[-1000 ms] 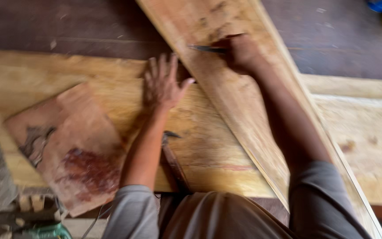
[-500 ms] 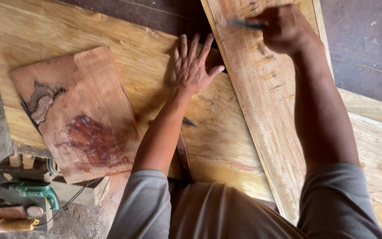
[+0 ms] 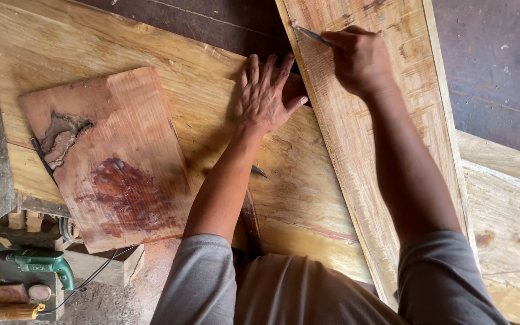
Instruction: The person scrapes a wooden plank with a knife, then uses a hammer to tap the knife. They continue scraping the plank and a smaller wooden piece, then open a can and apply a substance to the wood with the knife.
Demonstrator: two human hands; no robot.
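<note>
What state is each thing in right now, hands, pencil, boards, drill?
Left hand: open, flat, fingers spread on the sheet.
Right hand: closed around the pencil.
Pencil: held, tip on the plank.
Plank: lying angled across the sheet.
Sheet: lying flat.
Reddish board: lying flat on the sheet, stained, chipped.
Green drill: lying unheld, corded.
</note>
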